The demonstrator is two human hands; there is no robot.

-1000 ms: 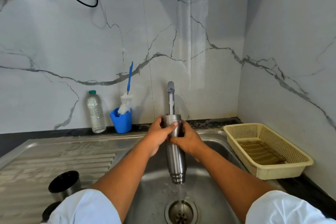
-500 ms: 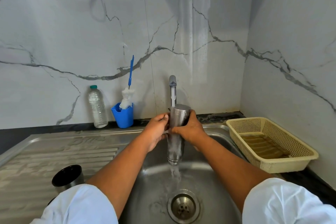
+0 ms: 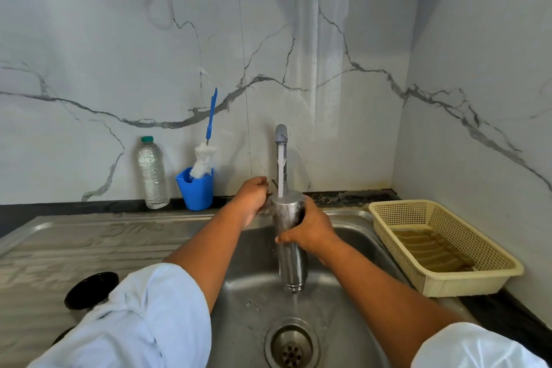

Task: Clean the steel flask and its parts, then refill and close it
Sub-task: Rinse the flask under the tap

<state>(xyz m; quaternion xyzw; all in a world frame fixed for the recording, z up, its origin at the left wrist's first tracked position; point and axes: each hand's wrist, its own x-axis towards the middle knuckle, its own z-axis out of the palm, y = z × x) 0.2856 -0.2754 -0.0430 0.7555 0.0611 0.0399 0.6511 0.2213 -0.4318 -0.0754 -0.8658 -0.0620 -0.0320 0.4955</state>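
The steel flask [image 3: 291, 263] hangs mouth down over the sink basin [image 3: 254, 293], and my right hand [image 3: 310, 230] grips its upper body. Water from the tap [image 3: 280, 134] falls on the flask's upturned base and runs off below the mouth toward the drain [image 3: 291, 343]. My left hand [image 3: 252, 197] is off the flask, its fingers curled on the tap's small lever [image 3: 272, 181]. A black-lined steel cap [image 3: 91, 290] stands on the drainboard at the lower left, partly hidden by my sleeve. Another dark part [image 3: 62, 334] peeks out below it.
A ribbed steel drainboard [image 3: 74, 242] spreads to the left of the basin. Against the back wall stand a clear water bottle [image 3: 152, 173] and a blue cup [image 3: 195, 188] holding a bottle brush [image 3: 210, 116]. A cream plastic basket [image 3: 388, 209] sits on the right counter.
My left hand has let go of the flask and moved up to the tap lever. The right hand alone holds the upturned flask, which now sits under the stream.
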